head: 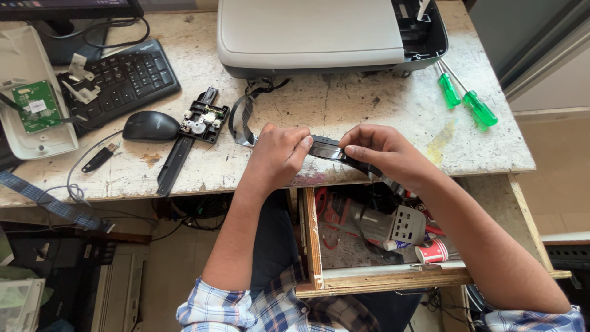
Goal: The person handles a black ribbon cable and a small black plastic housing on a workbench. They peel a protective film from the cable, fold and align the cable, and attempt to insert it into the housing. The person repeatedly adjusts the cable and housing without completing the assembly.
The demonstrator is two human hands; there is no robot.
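In the head view, we are gripping a thin black plastic strip (332,151) between both hands above the near edge of the workbench (381,110): our left hand (279,155) is pinching its left end, our right hand (384,150) is closing fingers over its right part, just above the open drawer (313,246).

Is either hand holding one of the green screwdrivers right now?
No. Both green screwdrivers lie on the table near the printer, while the left hand and right hand grip a black strip.
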